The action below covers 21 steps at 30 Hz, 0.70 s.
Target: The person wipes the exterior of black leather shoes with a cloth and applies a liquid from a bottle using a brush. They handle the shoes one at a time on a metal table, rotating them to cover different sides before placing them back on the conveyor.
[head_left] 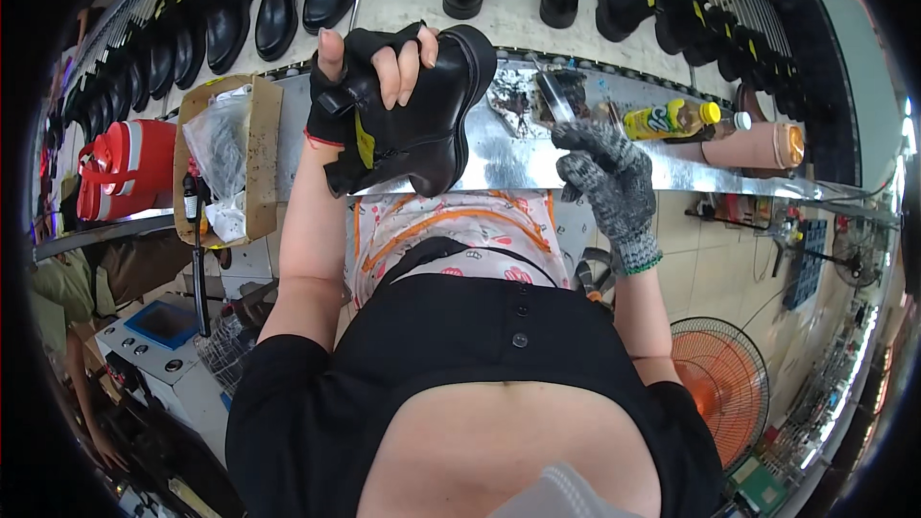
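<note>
The left hand (366, 50) clasps a smooth, glossy black ankle boot (422, 125) with yellow lining (365, 141); whether the gloved right hand (609, 176) grasps anything, I cannot tell. Left of the boot grip, a cardboard box (262, 149) holds crumpled clear plastic (221, 137); beyond stands a red jug (144, 165). Far right lies a yellow-capped bottle (673, 120) of amber liquid.

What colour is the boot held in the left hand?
The boot is black, with yellow near its opening; clearest in the head view.
</note>
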Available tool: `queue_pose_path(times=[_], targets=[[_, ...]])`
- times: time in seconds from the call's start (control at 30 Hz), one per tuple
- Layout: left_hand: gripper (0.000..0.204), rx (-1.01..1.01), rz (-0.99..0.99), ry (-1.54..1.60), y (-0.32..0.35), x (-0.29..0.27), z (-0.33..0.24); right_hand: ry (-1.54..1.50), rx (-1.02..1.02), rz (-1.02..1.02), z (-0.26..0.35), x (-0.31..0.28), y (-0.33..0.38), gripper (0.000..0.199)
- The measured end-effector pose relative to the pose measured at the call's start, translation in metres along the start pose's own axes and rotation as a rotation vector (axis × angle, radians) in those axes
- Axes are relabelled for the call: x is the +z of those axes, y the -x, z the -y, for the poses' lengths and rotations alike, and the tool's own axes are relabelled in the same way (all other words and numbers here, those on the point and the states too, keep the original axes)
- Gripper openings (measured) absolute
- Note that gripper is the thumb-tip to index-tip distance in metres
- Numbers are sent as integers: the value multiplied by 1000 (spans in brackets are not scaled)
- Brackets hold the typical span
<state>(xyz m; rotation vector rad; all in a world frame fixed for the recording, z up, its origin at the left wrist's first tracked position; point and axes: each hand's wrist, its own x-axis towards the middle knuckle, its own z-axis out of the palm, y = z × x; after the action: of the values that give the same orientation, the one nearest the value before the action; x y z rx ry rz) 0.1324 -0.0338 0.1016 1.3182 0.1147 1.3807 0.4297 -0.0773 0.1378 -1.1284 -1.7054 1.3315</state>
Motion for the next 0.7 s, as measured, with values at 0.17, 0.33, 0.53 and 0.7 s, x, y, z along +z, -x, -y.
queue_pose_path(times=[0.17, 0.33, 0.53, 0.7], targets=[[83, 20, 120, -29, -4, -10, 5, 598, -495, 110, 33, 3, -17, 28], [83, 77, 112, 12, -2, -10, 11, 728, -489, 161, 42, 9, -23, 33], [78, 49, 182, 81, 1, -19, 14, 761, -490, 178, 39, 12, -25, 38], [78, 29, 190, 45, 0, -19, 11, 805, -464, 221, 33, 11, -29, 36]])
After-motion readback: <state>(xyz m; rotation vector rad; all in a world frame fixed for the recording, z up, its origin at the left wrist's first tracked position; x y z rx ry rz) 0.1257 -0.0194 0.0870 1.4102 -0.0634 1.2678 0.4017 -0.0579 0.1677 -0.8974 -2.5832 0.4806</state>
